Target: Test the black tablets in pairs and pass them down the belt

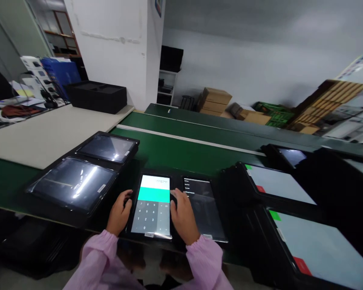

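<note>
A tablet (151, 194) stands in portrait in front of me, its lit screen showing a calculator with a white and green display above grey number keys. My left hand (119, 213) is curled at its left edge, thumb and fingers bent inward. At the right edge, my right hand (184, 216) has its fingertips and thumb against the side of the same tablet. Beneath the hands, the undersides of the fingers are hidden. Just right of my right hand lies a second tablet (204, 213) with a dark screen and a short white text list at its top.
Two dark-screened tablets (74, 183) lie in black trays at left. At right, tablets with pale screens and green and red corners (323, 241) rest on stacked black trays. A green bench (169, 143) carries a pale strip; a black foam box (97, 96) stands behind.
</note>
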### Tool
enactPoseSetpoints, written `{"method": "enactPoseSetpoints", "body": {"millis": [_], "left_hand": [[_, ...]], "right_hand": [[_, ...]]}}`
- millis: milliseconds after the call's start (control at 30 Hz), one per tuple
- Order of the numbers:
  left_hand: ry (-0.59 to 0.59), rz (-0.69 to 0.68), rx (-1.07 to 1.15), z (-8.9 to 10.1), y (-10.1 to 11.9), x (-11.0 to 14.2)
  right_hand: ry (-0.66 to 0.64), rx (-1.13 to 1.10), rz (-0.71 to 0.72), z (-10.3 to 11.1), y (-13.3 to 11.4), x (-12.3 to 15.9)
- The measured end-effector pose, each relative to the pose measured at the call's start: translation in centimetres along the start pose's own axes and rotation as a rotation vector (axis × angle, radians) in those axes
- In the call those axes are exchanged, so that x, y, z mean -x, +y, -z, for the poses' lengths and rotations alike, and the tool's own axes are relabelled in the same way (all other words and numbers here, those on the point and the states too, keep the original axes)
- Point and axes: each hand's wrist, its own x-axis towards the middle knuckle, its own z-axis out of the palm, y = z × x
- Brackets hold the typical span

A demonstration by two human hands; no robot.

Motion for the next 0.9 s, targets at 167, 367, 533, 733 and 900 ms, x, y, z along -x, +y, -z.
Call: {"method": "enactPoseSetpoints", "body": {"millis": [167, 367, 533, 733, 900], "left_hand": [[-0.002, -0.004, -0.021, -0.2, -0.8, -0.8], [-0.019, -0.022, -0.080, -0.3, -1.7, -1.5], [-0.085, -0.044, -0.061, -0.3, -1.6, -2.1], [-0.086, 0.150, 0.107, -1.1, 1.6, -4.7], [-0.027, 0.262, 0.081, -2.4, 2.2, -7.2]], "right_hand": [[0.099, 0.063, -0.154, 4.9, 6.4, -0.6], [0.036, 0.051, -0.115, 5.7, 8.3, -1.4], [0.140, -0.133, -0.263, 7.3, 11.0, -1.0], [0.391, -0.400, -0.708, 8.2, 16.7, 2.1], [0.338, -0.437, -0.761, 7.2, 17.1, 3.4]]}}
